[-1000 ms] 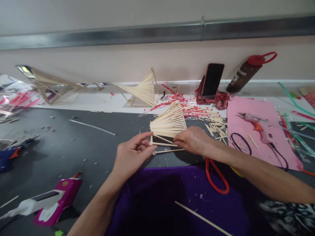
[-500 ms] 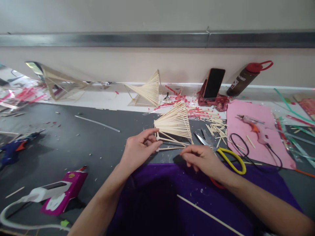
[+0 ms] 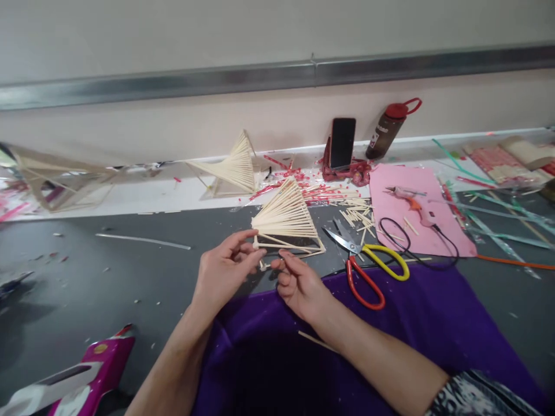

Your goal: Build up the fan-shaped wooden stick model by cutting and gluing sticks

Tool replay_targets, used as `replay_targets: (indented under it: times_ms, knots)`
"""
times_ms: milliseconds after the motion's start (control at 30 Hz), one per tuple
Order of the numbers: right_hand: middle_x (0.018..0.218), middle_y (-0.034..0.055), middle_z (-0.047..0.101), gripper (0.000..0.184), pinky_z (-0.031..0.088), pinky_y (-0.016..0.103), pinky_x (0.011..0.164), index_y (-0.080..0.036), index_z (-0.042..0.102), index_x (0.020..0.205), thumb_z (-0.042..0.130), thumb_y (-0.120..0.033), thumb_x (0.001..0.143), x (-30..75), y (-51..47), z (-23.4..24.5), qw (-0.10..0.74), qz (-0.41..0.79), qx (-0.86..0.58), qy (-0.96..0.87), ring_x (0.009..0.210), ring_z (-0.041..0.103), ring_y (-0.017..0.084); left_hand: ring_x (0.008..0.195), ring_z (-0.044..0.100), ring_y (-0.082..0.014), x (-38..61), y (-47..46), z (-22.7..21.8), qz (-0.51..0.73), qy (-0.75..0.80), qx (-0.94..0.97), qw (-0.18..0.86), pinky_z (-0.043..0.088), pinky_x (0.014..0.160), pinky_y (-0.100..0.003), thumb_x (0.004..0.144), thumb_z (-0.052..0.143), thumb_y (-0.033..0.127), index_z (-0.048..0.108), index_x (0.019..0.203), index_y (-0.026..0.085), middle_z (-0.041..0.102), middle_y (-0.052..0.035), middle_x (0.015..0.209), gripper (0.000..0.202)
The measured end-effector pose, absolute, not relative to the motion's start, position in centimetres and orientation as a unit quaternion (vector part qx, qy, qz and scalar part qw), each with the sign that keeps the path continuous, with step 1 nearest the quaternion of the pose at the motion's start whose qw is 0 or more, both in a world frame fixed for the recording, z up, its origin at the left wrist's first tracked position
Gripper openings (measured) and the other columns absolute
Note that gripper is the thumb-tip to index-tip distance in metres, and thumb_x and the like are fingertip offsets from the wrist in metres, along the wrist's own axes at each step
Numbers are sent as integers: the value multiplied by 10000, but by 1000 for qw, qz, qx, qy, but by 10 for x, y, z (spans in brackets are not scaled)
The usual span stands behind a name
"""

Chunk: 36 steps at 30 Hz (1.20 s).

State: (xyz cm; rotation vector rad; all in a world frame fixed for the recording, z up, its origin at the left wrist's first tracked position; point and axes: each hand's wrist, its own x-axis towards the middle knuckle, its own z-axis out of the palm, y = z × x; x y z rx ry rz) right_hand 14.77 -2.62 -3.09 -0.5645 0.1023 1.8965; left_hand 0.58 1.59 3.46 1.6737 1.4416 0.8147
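A fan-shaped frame of thin wooden sticks [image 3: 287, 222] stands on the grey table just beyond my hands. My left hand [image 3: 223, 271] pinches the frame's near left corner with thumb and fingertips. My right hand [image 3: 299, 284] is close beside it, fingers curled and pinched on a short wooden stick [image 3: 267, 266] that lies below the frame's bottom edge. Scissors with one yellow and one red handle [image 3: 367, 264] lie to the right of my right hand, partly on the purple cloth [image 3: 433, 323].
A second stick fan [image 3: 232, 169] and a phone [image 3: 342, 143] lean at the back wall beside a brown bottle [image 3: 387, 128]. A glue gun [image 3: 410, 199] rests on a pink sheet [image 3: 416, 216]. Loose sticks [image 3: 359, 216] and red scraps lie scattered. A magenta glue gun [image 3: 87, 372] sits near left.
My right hand has come off the frame's right side, swung down and left, and now pinches the short stick beside my left hand. The scissors have come into view.
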Motion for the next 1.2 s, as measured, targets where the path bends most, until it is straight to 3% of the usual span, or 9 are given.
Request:
replay_targets:
  times_ms: [167,400,700,1200]
  knots:
    - [715,-27,671,163,283,127,377,-229,506,930,615,-224,811,146,-20,-40,571,786,-230,60,415,448,50,518,565,-96,8,16,36,316,577,648,384,442,435,-168,698,679,434,575,1136,172,613,-6,735,521]
    - [734,-26,678,257,297,125,383,-274,497,1060,610,-301,831,152,-21,-42,590,770,-243,28,419,475,52,497,545,-78,8,17,36,314,589,640,381,440,439,-160,688,690,432,584,1134,184,617,2,735,521]
    - [733,1,691,362,313,132,362,-245,504,1131,616,-380,814,146,-21,-42,617,732,-290,-9,405,498,59,511,561,-87,7,17,33,314,594,639,375,447,452,-169,693,687,425,579,1138,208,625,6,746,507]
    - [665,-5,671,222,313,120,333,-184,561,920,635,-339,779,148,-12,-36,637,698,-327,-3,383,473,47,514,571,-95,7,18,31,315,588,649,367,442,444,-172,702,683,425,580,1135,209,615,4,740,495]
